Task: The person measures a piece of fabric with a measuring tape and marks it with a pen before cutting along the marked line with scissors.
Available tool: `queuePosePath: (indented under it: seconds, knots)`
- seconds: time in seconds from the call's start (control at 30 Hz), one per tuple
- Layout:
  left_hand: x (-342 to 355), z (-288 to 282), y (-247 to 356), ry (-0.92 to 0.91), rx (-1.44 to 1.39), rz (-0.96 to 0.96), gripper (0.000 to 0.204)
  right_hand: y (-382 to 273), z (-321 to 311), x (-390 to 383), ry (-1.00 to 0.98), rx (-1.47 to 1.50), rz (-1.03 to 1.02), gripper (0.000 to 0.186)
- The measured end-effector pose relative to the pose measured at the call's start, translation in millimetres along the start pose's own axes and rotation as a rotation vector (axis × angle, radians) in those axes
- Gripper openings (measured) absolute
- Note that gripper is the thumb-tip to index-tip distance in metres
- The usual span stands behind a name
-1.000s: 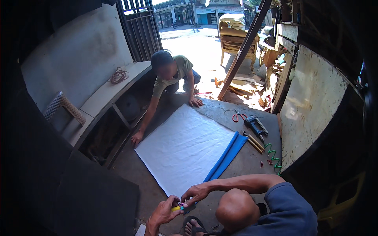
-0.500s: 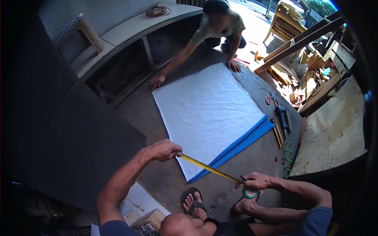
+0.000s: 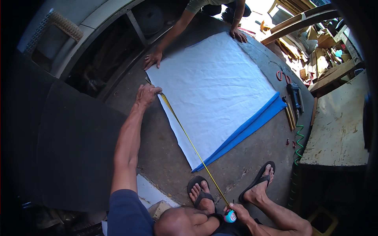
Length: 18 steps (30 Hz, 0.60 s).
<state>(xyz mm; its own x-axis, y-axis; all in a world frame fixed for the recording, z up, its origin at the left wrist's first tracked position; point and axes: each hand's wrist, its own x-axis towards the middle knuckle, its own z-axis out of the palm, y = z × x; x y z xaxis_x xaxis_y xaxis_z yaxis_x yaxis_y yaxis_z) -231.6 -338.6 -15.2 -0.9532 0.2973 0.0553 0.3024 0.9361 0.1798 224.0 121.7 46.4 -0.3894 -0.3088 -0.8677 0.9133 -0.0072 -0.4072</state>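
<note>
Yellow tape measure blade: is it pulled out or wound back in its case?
Pulled out. The yellow tape measure blade runs from the left hand, along the white sheet, to the case at the right hand.

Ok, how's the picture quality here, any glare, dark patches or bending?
Head view: sunlight blows out the top edge beyond the white sheet; the left side and corners sink into deep shadow; fisheye bends the yellow tape between left hand and right hand; focus stays fairly sharp.

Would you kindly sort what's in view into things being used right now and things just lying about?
In use:
- left hand pinning the yellow tape
- right hand on the tape case
- white sheet
- co-worker's hands pressing the sheet

Lying about:
- blue sheet
- power tool
- green coiled hose
- wood scraps
</note>
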Motion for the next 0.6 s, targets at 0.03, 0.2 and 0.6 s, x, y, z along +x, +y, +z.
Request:
queuePosePath:
  seconds: [0.03,0.2,0.6]
  knots:
    - [4,2,-32,0.066,-0.015,-0.024,0.018,8,4,-3,0.014,0.069,-0.019,0.04]
    - [25,55,-21,-0.019,-0.559,-0.379,0.053,1,-4,25,0.248,-0.064,-0.155,0.022]
    - [-87,116,98,0.033,-0.141,-0.446,0.067,-29,38,144,0.562,-0.873,-0.628,0.034]
